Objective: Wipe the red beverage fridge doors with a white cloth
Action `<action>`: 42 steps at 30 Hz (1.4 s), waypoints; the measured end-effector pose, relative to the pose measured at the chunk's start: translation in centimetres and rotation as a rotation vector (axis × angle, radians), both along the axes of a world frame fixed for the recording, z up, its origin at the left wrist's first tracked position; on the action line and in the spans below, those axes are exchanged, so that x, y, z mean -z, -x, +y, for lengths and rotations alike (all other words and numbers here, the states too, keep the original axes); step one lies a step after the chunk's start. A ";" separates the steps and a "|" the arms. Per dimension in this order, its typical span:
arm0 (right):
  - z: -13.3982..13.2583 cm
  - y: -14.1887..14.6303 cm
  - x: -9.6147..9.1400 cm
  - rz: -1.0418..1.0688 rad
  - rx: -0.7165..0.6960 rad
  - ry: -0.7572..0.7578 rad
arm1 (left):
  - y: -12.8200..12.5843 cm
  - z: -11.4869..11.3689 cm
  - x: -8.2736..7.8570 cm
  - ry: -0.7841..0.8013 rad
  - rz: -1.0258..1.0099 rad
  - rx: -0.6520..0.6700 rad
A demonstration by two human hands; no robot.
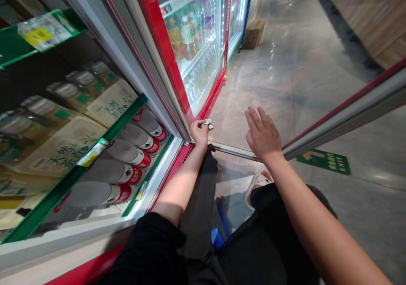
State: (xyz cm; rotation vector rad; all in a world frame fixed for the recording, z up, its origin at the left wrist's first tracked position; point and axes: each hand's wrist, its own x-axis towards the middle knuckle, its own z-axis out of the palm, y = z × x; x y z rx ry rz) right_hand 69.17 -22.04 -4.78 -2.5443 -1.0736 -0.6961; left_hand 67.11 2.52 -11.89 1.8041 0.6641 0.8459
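Note:
My left hand (199, 132) is closed around a small crumpled white cloth or tissue (208, 124) at the bottom corner of the open fridge, where the door hinges. My right hand (262, 135) is open, fingers stretched out and together, lying flat on the glass of the open fridge door (317, 90) just above its lower metal frame (342, 116). Through the glass I see my white shoe (258, 181) and dark trousers.
The open fridge (95, 149) at left holds rows of red-labelled bottles (127, 173) lying on a low shelf and tea bottles above. A second lit fridge (196, 35) with drink bottles stands ahead. A cardboard box (253, 33) and a green exit sticker (325, 161) are on the grey floor.

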 end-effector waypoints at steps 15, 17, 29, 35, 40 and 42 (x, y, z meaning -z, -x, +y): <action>-0.3 -1.7 2.1 -0.019 0.047 0.063 | 1.2 2.3 -0.5 -0.059 0.003 -0.056; -0.2 -2.0 2.6 -0.011 0.066 0.057 | 1.4 2.5 -0.5 -0.078 0.002 -0.019; 1.9 -0.5 1.8 -0.042 0.160 0.046 | 1.1 5.0 -0.6 -0.090 -0.005 -0.046; 4.9 1.0 0.7 0.004 0.242 -0.041 | 0.3 4.9 -2.1 -0.131 -0.021 -0.009; 5.0 0.9 0.6 0.034 0.245 -0.051 | 0.4 6.1 -1.4 -0.126 -0.007 -0.140; 4.5 0.8 0.7 0.038 0.227 -0.060 | 0.6 6.2 -0.8 -0.133 0.006 -0.148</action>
